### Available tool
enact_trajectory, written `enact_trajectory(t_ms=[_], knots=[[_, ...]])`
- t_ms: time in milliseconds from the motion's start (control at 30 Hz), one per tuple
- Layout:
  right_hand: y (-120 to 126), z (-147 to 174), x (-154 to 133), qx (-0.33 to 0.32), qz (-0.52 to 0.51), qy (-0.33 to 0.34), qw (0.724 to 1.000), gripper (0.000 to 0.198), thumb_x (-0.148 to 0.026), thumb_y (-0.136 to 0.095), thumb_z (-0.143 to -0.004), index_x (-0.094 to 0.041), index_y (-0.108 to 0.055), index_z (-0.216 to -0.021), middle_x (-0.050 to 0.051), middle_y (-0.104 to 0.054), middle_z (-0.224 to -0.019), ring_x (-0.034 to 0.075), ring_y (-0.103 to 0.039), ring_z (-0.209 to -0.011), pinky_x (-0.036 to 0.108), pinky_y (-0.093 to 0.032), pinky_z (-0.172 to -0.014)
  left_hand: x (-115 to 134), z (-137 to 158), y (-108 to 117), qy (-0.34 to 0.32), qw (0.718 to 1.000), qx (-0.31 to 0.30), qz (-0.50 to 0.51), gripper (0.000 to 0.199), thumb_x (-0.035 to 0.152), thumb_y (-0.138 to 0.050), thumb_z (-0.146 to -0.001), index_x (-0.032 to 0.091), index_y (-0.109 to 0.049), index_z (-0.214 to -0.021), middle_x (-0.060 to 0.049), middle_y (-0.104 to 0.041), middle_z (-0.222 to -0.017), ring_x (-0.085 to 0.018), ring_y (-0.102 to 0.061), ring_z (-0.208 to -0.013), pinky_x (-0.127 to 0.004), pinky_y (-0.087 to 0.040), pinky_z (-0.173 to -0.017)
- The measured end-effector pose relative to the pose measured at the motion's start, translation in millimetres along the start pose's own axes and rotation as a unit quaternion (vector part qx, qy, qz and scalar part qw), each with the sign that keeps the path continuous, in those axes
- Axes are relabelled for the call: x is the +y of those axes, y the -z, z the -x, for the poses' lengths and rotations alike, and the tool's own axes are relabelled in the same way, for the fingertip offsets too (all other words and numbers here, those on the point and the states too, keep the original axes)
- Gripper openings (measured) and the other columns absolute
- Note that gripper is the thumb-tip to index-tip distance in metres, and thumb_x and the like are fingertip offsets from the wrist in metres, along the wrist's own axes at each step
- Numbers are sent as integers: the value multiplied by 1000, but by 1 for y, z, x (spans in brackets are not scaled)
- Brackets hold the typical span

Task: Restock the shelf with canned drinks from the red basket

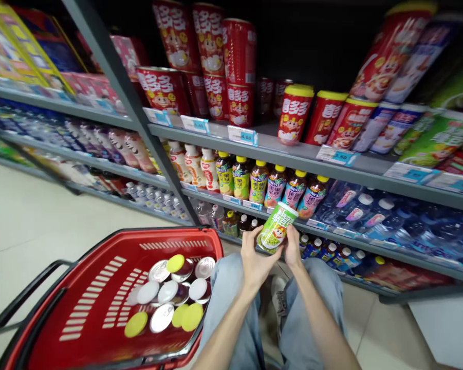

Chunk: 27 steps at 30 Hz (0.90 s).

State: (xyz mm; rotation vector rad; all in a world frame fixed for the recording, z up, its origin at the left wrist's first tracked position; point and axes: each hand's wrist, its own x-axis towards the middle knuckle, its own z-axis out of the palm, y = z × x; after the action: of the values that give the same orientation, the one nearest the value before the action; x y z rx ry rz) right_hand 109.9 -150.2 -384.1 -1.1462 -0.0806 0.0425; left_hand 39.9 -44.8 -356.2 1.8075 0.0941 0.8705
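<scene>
One green can (276, 231) with a white lid is held up in front of the person's knees, tilted so that its top leans toward the right. Its label shows a cartoon face and a heap of green beans. Both hands are closed around it: the left hand (255, 257) grips the lower left side, thumb reaching under toward the base, and the right hand (292, 247) holds the right side below the lid. Light blue jeans (231, 293) show on either side of the forearms, with a shoe (279, 300) on the floor between the legs.

Just beside the left knee stands a red basket (88, 288) with a black handle (26, 295). Cans (167, 291) with yellow, white and silver tops are gathered in the part nearest the knee; the handle lies over toward the far left.

Beyond the hands runs a dark grey shelf (293, 154). On its upper level are red cans (241, 100), some stacked in two layers, with yellow-lidded red tubs (296, 113) further right and green packs (441, 139) at the right end. Price tags (242, 135) line the edge. The level below holds tea bottles (258, 181) with yellow caps, white bottles (208, 169) to their left and clear water bottles (364, 210) to their right. Pale tiles (19, 210) cover the floor.
</scene>
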Motion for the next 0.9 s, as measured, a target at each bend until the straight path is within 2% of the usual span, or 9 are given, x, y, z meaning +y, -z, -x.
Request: enact_trajectory(t_ms=[100,200,267,400,500,633,733,833,900], knots=[[9,-5,-26,36,37,40,998,46,-61,-80,-76,-20,-64,-87,-2,-61,-69,12,-52,-54,21,-40,-41,-6,-1,-1,-94,995,0,-41,58,25,-86,-72,20,-63,-124,-6,-63,-105,-21,-66,-96,-33,-56,-85],[20,-3,-69,-23,97,-3,995,47,-60,-81,-78,-19,-64,-92,-6,-55,-62,7,-42,-42,16,-27,-33,-14,-2,-6,-170,984,-7,-53,54,19,-82,-75,20,-61,-125,-7,-64,-107,-22,-68,-97,-33,-58,-85],[27,4,-104,-68,164,-29,984,48,-59,-80,-80,-19,-65,-102,-6,-59,-64,7,-45,-40,14,-27,-31,-20,-1,-10,-226,973,-20,-49,50,16,-78,-79,21,-60,-126,-8,-65,-110,-22,-69,-101,-34,-59,-87],[35,22,-165,-132,346,8,929,44,-50,-86,-75,-20,-67,-102,-5,-65,-67,8,-51,-38,16,-34,-29,-27,3,-16,-325,944,-54,-23,48,7,-70,-83,22,-59,-127,-8,-63,-110,-23,-68,-105,-36,-60,-90],[33,31,-194,-176,439,29,881,43,-49,-86,-76,-22,-68,-104,-6,-64,-68,9,-52,-39,17,-37,-32,-27,8,-21,-355,934,-43,-18,48,7,-69,-84,23,-58,-128,-9,-61,-112,-24,-68,-104,-39,-60,-91],[16,41,-219,-203,580,95,783,45,-51,-87,-75,-23,-71,-105,-2,-70,-77,15,-64,-59,22,-45,-49,-25,12,-26,-353,936,-16,-7,49,13,-70,-85,26,-55,-130,-8,-60,-113,-24,-68,-101,-42,-61,-89],[-4,49,-244,-202,653,193,704,52,-51,-92,-67,-22,-74,-106,5,-75,-98,25,-71,-87,32,-53,-72,-25,13,-30,-284,957,-61,5,54,14,-64,-84,24,-53,-136,-9,-58,-118,-24,-69,-105,-39,-63,-85],[-20,55,-282,-190,681,245,663,59,-54,-91,-68,-23,-73,-115,8,-76,-110,30,-71,-95,40,-54,-83,-26,11,-32,-203,970,-137,-9,48,18,-59,-89,22,-54,-136,-11,-58,-123,-24,-71,-105,-37,-64,-80],[-27,56,-314,-165,695,269,647,59,-56,-88,-72,-24,-73,-119,9,-75,-113,30,-71,-97,42,-54,-86,-27,9,-32,-180,970,-160,-12,40,24,-58,-93,22,-58,-133,-11,-59,-123,-25,-71,-106,-38,-64,-80]])
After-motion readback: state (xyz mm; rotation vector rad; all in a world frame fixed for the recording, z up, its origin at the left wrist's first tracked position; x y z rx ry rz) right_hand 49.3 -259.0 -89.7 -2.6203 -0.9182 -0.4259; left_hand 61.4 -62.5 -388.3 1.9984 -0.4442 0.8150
